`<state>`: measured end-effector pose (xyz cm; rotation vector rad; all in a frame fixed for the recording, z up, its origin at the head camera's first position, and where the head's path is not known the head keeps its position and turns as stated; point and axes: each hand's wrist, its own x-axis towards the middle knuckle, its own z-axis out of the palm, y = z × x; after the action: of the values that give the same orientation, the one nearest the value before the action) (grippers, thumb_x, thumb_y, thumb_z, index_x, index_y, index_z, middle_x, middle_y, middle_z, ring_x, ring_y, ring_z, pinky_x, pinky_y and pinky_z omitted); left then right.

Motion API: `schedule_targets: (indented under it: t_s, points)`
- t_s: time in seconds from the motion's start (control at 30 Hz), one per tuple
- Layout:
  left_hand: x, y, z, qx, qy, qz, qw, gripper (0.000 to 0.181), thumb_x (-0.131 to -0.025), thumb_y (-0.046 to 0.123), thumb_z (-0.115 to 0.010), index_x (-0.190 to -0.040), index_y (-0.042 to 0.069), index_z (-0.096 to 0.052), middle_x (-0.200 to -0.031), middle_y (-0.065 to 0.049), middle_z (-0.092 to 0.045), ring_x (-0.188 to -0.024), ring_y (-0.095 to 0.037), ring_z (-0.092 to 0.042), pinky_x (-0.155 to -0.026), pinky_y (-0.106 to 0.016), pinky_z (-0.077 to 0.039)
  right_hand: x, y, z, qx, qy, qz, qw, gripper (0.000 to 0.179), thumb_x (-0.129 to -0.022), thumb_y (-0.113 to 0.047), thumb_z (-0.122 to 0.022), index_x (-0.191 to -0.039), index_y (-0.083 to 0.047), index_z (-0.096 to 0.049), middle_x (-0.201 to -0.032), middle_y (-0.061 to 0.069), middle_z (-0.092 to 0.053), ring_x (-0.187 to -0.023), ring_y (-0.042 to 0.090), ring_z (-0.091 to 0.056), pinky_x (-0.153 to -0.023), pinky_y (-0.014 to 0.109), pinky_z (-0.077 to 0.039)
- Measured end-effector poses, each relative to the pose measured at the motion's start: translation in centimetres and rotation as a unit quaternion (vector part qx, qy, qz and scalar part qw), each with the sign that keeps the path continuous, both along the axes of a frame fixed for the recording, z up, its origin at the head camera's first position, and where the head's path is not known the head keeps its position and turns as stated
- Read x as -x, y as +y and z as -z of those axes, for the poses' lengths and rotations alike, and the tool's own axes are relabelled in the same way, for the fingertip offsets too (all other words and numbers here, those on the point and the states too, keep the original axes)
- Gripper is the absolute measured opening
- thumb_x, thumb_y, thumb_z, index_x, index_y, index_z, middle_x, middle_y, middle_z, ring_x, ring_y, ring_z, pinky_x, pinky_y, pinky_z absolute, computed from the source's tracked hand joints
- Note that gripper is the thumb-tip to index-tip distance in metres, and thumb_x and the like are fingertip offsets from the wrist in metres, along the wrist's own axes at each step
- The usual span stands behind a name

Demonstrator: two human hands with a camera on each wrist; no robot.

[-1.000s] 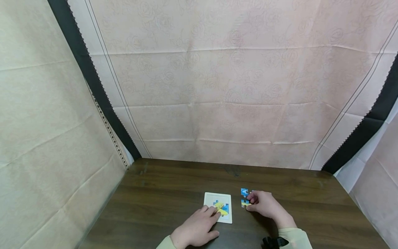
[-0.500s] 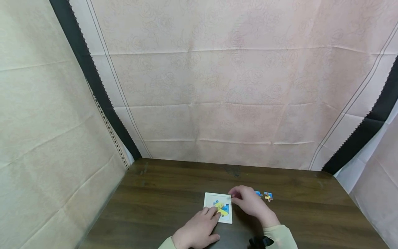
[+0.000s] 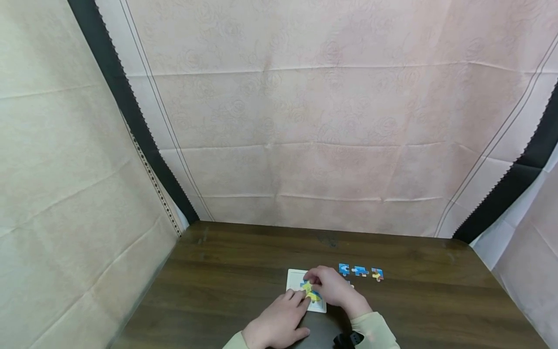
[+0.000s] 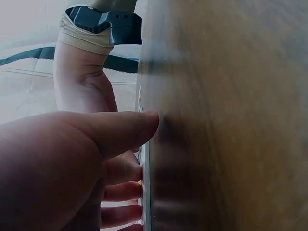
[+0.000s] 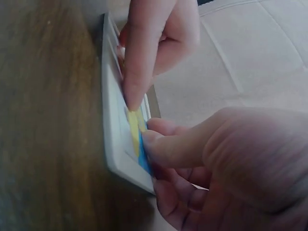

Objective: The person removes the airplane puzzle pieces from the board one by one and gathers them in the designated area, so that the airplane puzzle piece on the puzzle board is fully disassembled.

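Observation:
A small white-framed puzzle board [image 3: 294,277] lies on the table, with a yellow and blue picture [image 3: 312,295] partly filled in. My left hand [image 3: 279,317] rests on its lower left part, fingers extended; in the right wrist view the index fingertip presses beside the yellow part [image 5: 133,127]. Over the right side of the board, my right hand [image 3: 333,287] curls its thumb and fingers in a pinch on a puzzle piece [image 5: 143,153], blue where it shows. The fingers hide most of that piece. In the left wrist view the left thumb [image 4: 130,127] sticks out past the board's edge.
Right of the board, loose blue puzzle pieces [image 3: 360,271] lie in a row, the rightmost one [image 3: 377,275] with yellow and red. Another piece [image 3: 351,284] is mostly behind the right hand. Pale cloth walls [image 3: 322,169] enclose the brown table [image 3: 218,276].
My right hand has moved left from the loose pieces to over the board, uncovering the row of pieces. The left hand has stayed on the board.

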<state>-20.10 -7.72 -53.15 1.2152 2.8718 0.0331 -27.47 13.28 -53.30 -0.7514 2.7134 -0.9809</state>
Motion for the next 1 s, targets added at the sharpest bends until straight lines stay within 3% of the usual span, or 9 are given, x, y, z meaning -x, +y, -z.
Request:
schedule_targets:
  t_s: [0.17,0.37,0.53,0.77,1.0]
  points:
    - [-0.14,0.14,0.12,0.001,0.015,-0.002,0.9999,0.066,-0.101,0.052,-0.07,-0.151,0.01,-0.059,-0.143,0.001,-0.053,-0.122,-0.012,-0.049,-0.106,-0.028,-0.046,0.06,-0.18,0.3,0.001,-0.008,0.013,0.9999,0.023,-0.099,0.004,-0.07,-0.116,-0.01,-0.076,-0.096,-0.003,-0.063,-0.085,0.015,-0.057,-0.077,0.038,-0.054]
    - [-0.55,0.29,-0.15,-0.014,0.059,0.039,0.9974,0.061,-0.1,0.049,-0.072,-0.144,0.007,-0.065,-0.143,-0.004,-0.057,-0.133,-0.015,-0.051,-0.11,-0.028,-0.046,0.11,-0.33,0.53,0.009,-0.019,0.023,0.9995,0.023,-0.098,0.006,-0.069,-0.113,-0.011,-0.075,-0.094,-0.003,-0.061,-0.085,0.017,-0.056,-0.076,0.036,-0.052]
    - [-0.53,0.39,-0.14,-0.031,0.027,0.062,0.9973,0.062,-0.102,0.046,-0.07,-0.148,0.005,-0.062,-0.152,-0.006,-0.053,-0.139,-0.016,-0.049,-0.112,-0.029,-0.046,0.16,-0.2,0.51,0.014,-0.027,0.023,0.9993,0.022,-0.098,0.006,-0.069,-0.111,-0.011,-0.075,-0.094,-0.002,-0.06,-0.086,0.018,-0.055,-0.077,0.038,-0.051]
    - [-0.25,0.32,-0.04,-0.033,-0.024,0.054,0.9977,0.063,-0.104,0.045,-0.068,-0.153,0.006,-0.057,-0.159,-0.005,-0.048,-0.141,-0.015,-0.047,-0.112,-0.029,-0.046,0.27,-0.09,0.36,0.018,-0.039,0.026,0.9988,0.021,-0.099,0.006,-0.069,-0.11,-0.011,-0.074,-0.094,-0.001,-0.059,-0.086,0.019,-0.055,-0.078,0.039,-0.051]
    - [-0.39,0.56,0.1,-0.009,-0.019,0.048,0.9986,0.07,-0.104,0.049,-0.066,-0.157,0.004,-0.053,-0.166,-0.008,-0.043,-0.149,-0.018,-0.042,-0.116,-0.029,-0.042,0.15,-0.04,0.32,0.023,-0.037,0.027,0.9987,0.024,-0.097,0.009,-0.069,-0.111,-0.01,-0.073,-0.098,0.002,-0.062,-0.087,0.018,-0.056,-0.081,0.041,-0.053]
